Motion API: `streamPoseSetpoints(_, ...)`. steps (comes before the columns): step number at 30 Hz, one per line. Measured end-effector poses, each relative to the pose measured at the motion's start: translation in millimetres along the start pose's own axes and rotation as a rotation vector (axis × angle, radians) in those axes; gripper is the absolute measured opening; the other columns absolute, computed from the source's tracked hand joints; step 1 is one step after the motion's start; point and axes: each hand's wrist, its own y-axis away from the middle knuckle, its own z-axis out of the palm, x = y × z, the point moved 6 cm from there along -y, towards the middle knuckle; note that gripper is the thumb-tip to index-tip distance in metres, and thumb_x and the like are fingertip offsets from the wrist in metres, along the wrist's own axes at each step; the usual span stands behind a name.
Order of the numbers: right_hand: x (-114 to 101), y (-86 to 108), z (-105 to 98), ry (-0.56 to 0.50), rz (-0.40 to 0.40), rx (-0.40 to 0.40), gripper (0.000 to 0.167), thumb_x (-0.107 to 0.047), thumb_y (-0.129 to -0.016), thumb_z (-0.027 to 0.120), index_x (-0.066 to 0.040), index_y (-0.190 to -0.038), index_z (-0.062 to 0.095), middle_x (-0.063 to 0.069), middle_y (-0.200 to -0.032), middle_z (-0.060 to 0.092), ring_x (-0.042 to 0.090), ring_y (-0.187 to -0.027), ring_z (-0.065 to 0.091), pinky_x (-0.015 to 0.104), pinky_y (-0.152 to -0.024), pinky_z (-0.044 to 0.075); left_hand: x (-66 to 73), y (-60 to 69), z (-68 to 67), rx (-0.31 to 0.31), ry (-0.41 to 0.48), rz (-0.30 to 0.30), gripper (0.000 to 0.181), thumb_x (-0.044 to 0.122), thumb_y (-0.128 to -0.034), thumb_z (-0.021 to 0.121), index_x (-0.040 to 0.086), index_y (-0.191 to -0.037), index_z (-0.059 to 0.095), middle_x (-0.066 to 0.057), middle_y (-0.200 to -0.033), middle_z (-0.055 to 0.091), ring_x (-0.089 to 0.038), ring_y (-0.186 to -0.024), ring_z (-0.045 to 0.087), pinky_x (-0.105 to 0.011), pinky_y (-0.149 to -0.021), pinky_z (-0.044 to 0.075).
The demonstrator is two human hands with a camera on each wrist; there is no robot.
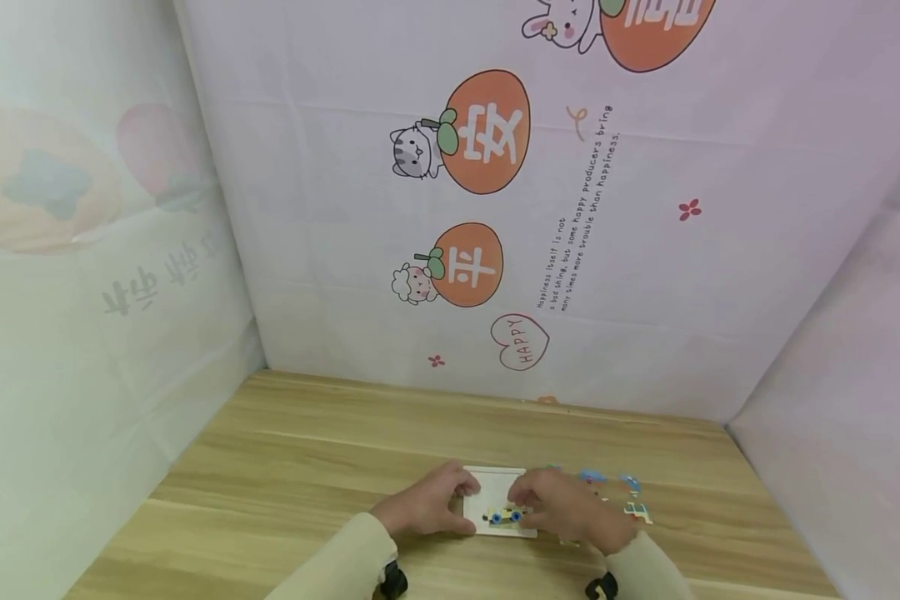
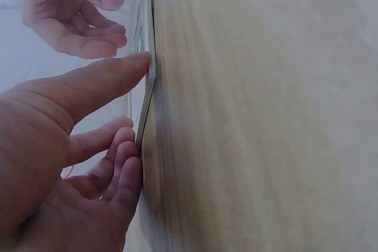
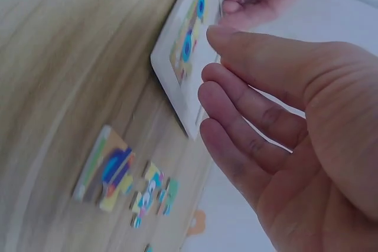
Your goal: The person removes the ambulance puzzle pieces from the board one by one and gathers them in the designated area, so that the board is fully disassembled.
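Note:
A white puzzle tray (image 1: 489, 485) lies flat on the wooden table. Along its near side sits a joined strip of puzzle pieces (image 1: 498, 517) with blue wheels. My left hand (image 1: 429, 500) holds the tray's left end; in the left wrist view the thumb (image 2: 127, 66) and the bent fingers touch its edge. Over the right part of the tray is my right hand (image 1: 570, 507). Its fingers (image 3: 230, 146) are loosely bent in the right wrist view, with nothing seen between them and the thumb. They partly cover the tray in the head view.
Several loose puzzle pieces (image 1: 636, 512) lie on the table (image 1: 330, 450) right of the tray, some behind the right hand. A larger piece (image 3: 106, 169) with blue and orange print lies near the tray. Printed cloth walls (image 1: 360, 250) stand behind and at both sides.

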Motion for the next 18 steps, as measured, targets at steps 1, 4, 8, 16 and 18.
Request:
streamPoseSetpoints(1,-1,-1.9,1,0.024,0.0,0.0,0.026,-0.014,-0.088,0.085,-0.011,-0.112,0.076,-0.002,-0.107,0.076,0.016,-0.096,0.071,0.03,-0.083,0.061,-0.1,-0.1,0.2,-0.001,0.0,0.0,0.053,0.025,-0.0875,0.088,0.008,-0.132,0.066,0.003,-0.116,0.057,-0.007,-0.109,0.056,-0.025,-0.1,0.052)
streamPoseSetpoints(4,-3,-5.0,5,0.028,-0.006,-0.006,0.025,-0.01,-0.087,0.085,-0.01,-0.111,0.077,-0.001,-0.108,0.077,0.017,-0.098,0.072,0.029,-0.083,0.061,0.2,-0.9,0.4,-0.004,-0.002,0.003,0.053,0.026,-0.0878,0.088,0.008,-0.132,0.065,0.003,-0.118,0.058,-0.007,-0.11,0.057,-0.025,-0.101,0.052)
streamPoseSetpoints(8,-4,-6.3,9,-0.008,-0.037,-0.014,0.025,0.0,-0.086,0.083,-0.005,-0.109,0.077,0.006,-0.11,0.076,0.021,-0.1,0.072,0.033,-0.086,0.062,1.6,-3.3,0.7,-0.006,-0.026,0.014,0.053,0.027,-0.0876,0.088,0.008,-0.132,0.066,0.003,-0.117,0.057,-0.006,-0.109,0.056,-0.025,-0.1,0.052)
streamPoseSetpoints(16,-8,-9.2,9,-0.01,-0.108,-0.008,0.021,0.006,-0.084,0.082,-0.01,-0.098,0.081,0.002,-0.102,0.074,0.012,-0.094,0.065,0.028,-0.082,0.06,3.3,-11.9,6.5,0.019,-0.138,0.058,0.049,0.03,-0.0868,0.088,0.008,-0.127,0.069,0.004,-0.111,0.06,-0.002,-0.1,0.051,-0.021,-0.092,0.049)
streamPoseSetpoints(18,-8,-9.0,9,-0.028,-0.116,-0.001,0.023,0.007,-0.084,0.082,-0.01,-0.1,0.082,0.002,-0.101,0.073,0.01,-0.094,0.062,0.028,-0.082,0.059,6.1,-14.5,9.3,0.017,-0.155,0.077,0.047,0.03,-0.0877,0.087,0.008,-0.126,0.07,0.004,-0.111,0.061,-0.002,-0.098,0.051,-0.019,-0.09,0.048)
